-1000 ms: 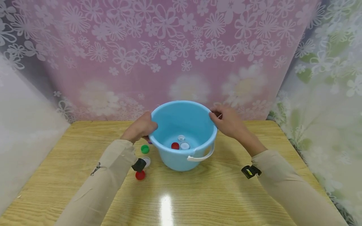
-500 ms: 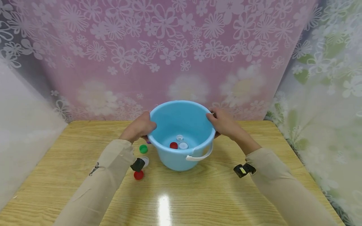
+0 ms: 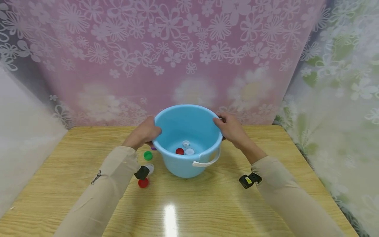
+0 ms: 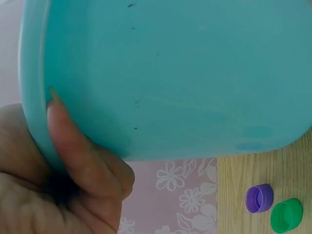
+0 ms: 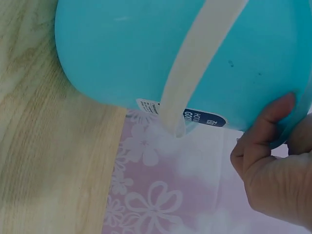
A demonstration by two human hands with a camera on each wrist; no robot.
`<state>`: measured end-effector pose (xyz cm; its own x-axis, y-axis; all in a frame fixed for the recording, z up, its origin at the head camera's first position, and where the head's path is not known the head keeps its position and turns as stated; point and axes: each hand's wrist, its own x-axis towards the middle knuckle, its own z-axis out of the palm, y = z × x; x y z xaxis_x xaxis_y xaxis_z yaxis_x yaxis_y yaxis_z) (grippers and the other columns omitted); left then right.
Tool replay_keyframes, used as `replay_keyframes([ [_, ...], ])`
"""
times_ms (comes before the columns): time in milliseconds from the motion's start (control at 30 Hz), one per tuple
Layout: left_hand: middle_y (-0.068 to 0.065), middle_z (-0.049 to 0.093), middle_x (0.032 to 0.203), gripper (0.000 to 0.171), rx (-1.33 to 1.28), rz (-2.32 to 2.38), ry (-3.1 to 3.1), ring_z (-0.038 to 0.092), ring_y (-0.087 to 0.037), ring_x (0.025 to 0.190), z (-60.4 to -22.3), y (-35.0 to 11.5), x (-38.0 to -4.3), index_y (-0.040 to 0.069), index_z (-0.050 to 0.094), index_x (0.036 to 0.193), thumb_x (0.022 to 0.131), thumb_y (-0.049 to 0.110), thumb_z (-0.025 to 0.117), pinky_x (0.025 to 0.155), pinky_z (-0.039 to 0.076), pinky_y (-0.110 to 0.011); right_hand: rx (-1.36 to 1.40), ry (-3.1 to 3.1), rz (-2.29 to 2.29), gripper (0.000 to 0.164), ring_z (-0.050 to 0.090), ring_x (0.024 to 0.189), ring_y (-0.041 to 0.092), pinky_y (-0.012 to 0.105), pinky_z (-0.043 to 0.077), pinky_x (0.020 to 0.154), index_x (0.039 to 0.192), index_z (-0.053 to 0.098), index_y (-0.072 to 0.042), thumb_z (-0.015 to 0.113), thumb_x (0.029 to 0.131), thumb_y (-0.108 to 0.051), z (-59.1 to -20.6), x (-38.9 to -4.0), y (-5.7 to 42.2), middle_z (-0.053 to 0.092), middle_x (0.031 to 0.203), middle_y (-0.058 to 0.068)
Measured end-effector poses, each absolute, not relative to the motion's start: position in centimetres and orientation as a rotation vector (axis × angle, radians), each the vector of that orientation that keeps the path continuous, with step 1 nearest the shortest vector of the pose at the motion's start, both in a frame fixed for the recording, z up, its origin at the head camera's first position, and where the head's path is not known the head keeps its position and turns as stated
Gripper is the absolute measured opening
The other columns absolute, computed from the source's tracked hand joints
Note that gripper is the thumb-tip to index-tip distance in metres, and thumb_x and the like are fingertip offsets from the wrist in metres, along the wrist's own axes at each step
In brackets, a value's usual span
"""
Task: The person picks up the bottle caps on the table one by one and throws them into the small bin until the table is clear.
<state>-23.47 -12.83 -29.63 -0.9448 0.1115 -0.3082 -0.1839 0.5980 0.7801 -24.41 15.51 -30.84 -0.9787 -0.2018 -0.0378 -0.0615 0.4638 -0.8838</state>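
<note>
A light blue plastic bucket (image 3: 185, 166) stands mid-table, its mouth tipped a little toward me. My left hand (image 3: 145, 131) grips its rim on the left, thumb over the inside and fingers curled beneath the lip, as the left wrist view shows. On the opposite side my right hand (image 3: 232, 128) holds the rim the same way. Inside on the bottom lie a red bottle cap (image 3: 179, 151), a white cap (image 3: 189, 151) and a clear-white cap (image 3: 186, 144). The white handle (image 3: 207, 163) hangs down at the front right.
Left of the bucket lie a green cap (image 3: 148, 155), a purple cap (image 4: 259, 198), a white cap (image 3: 150, 168) and a red cap (image 3: 143, 183) on the wooden table (image 3: 207, 210). A pink flowered curtain (image 3: 189, 49) hangs right behind the table's far edge.
Bucket, hands and caps all appear slightly farther left, along with the whole scene. The right forearm has drawn inward a little; both hands keep their hold on the rim.
</note>
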Motion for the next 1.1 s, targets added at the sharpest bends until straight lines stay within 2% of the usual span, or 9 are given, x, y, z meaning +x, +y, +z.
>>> replay_keyframes([
  [233, -0.029, 0.052, 0.108, 0.047, -0.067, 1.263, 2.522, 0.066, -0.026, 0.056, -29.6, -12.9, -23.5, -0.008, 0.025, 0.137, 0.093, 0.001, 0.040, 0.054, 0.057, -0.038, -0.193, 2.458, -1.670, 0.044, 0.065, 0.085, 0.040, 0.038, 0.058, 0.058, 0.139, 0.044, -0.001, 0.047, 0.102, -0.024, -30.9, -24.6, 15.4, 0.056, 0.114, 0.025],
  [433, -0.031, 0.055, 0.106, 0.041, -0.068, 1.277, 2.510, 0.066, -0.026, 0.056, -29.5, -12.7, -23.5, -0.009, 0.032, 0.132, 0.093, 0.000, 0.041, 0.054, 0.058, -0.038, -0.050, 2.068, -1.781, 0.047, 0.065, 0.090, 0.028, 0.034, 0.058, 0.070, 0.138, 0.038, -0.001, 0.047, 0.101, -0.028, -30.6, -25.6, 16.8, 0.049, 0.119, 0.021],
  [567, -0.031, 0.054, 0.109, 0.042, -0.077, 1.260, 2.518, 0.066, -0.026, 0.056, -29.5, -12.6, -23.4, -0.009, 0.030, 0.133, 0.093, 0.001, 0.041, 0.055, 0.058, -0.038, -0.042, 1.827, -1.801, 0.050, 0.065, 0.092, 0.025, 0.037, 0.056, 0.078, 0.143, 0.033, -0.005, 0.046, 0.102, -0.030, -30.4, -26.2, 17.8, 0.048, 0.120, 0.017],
  [767, -0.033, 0.057, 0.103, 0.037, -0.052, 1.279, 2.521, 0.066, -0.026, 0.055, -29.7, -12.6, -23.4, -0.009, 0.037, 0.127, 0.091, -0.001, 0.041, 0.053, 0.058, -0.038, -0.057, 1.628, -1.823, 0.051, 0.067, 0.084, 0.025, 0.036, 0.057, 0.073, 0.144, 0.033, -0.006, 0.047, 0.101, -0.031, -30.2, -26.4, 18.5, 0.053, 0.114, 0.016],
  [900, -0.032, 0.059, 0.102, 0.036, -0.026, 1.296, 2.528, 0.066, -0.026, 0.055, -29.9, -12.7, -23.4, -0.008, 0.040, 0.126, 0.091, 0.000, 0.041, 0.052, 0.057, -0.039, -0.033, 1.620, -1.827, 0.051, 0.068, 0.084, 0.025, 0.036, 0.058, 0.073, 0.144, 0.033, -0.007, 0.047, 0.101, -0.030, -30.2, -26.4, 18.5, 0.054, 0.113, 0.016],
  [1000, -0.030, 0.057, 0.104, 0.041, -0.032, 1.316, 2.528, 0.067, -0.026, 0.056, -30.2, -12.9, -23.4, -0.005, 0.035, 0.131, 0.093, 0.008, 0.043, 0.052, 0.057, -0.039, -0.016, 1.637, -1.823, 0.051, 0.068, 0.085, 0.025, 0.036, 0.057, 0.073, 0.144, 0.032, -0.008, 0.047, 0.101, -0.030, -30.1, -26.4, 18.3, 0.055, 0.112, 0.014],
  [1100, -0.025, 0.060, 0.097, 0.044, -0.083, 1.355, 2.507, 0.065, -0.025, 0.055, -30.8, -13.3, -23.4, -0.001, 0.034, 0.130, 0.097, 0.025, 0.045, 0.052, 0.057, -0.038, -0.004, 1.651, -1.820, 0.050, 0.068, 0.085, 0.024, 0.035, 0.057, 0.073, 0.144, 0.032, -0.008, 0.047, 0.101, -0.030, -30.0, -26.5, 18.2, 0.056, 0.110, 0.012],
])
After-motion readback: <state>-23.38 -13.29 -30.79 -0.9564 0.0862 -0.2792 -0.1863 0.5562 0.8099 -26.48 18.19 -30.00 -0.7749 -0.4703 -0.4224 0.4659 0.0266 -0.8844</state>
